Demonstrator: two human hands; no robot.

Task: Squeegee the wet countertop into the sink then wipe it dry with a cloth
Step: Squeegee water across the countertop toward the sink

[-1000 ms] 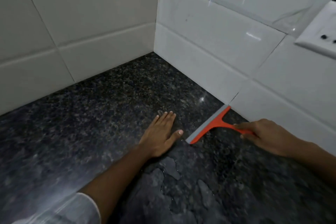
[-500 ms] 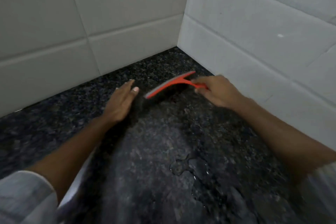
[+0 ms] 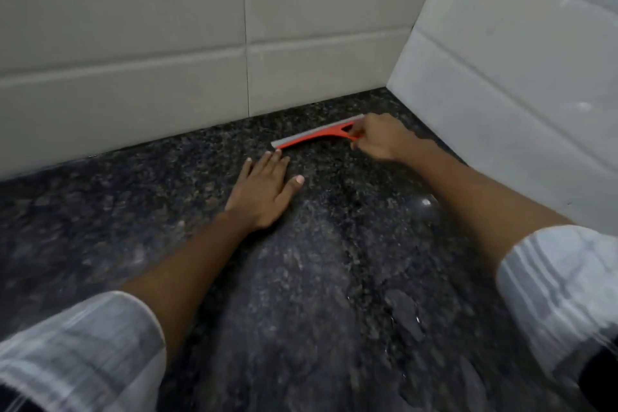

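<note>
The squeegee (image 3: 317, 136) lies with its blade on the dark stone bench (image 3: 100, 211) at the far side, near the tiled wall (image 3: 167, 27) and just left of the corner. The right hand (image 3: 378, 137) is clenched round its orange handle at the right end. The left hand (image 3: 264, 191) rests flat and released on the bench, fingers spread, its fingertips just beside the blade's left end. Puddles of water (image 3: 404, 314) sit near the right sleeve (image 3: 561, 291). The squeegee looks light and stiff, with a soft grey rubber edge; the handle is the place to hold it, probably with even downward pressure, since wet stone is slippery. No sink or cloth shows.
</note>
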